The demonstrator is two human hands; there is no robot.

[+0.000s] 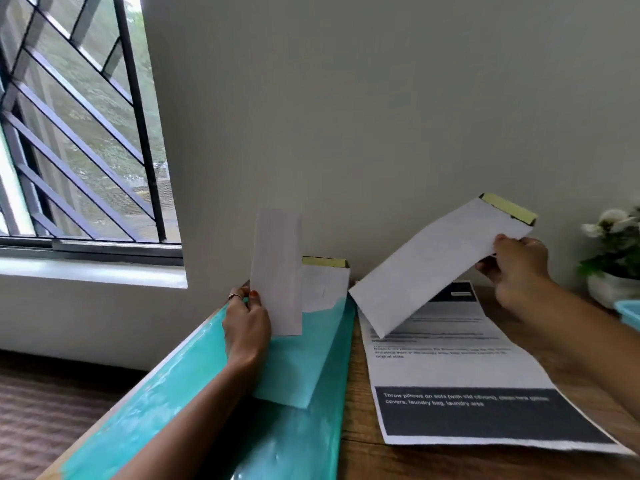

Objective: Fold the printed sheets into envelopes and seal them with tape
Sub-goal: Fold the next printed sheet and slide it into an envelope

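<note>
Up above the counter, the left hand pinches an upright folded envelope by its lower edge, while the right hand grips a second, tilted envelope sealed with yellowish tape. Below them a printed sheet lies flat on the wood, and a third taped envelope stands against the wall.

Bare forearms, ring on left hand, red-painted thumbnail.

The left hand holds one folded envelope upright; the right hand holds a taped envelope tilted above a printed sheet on the counter.
</note>
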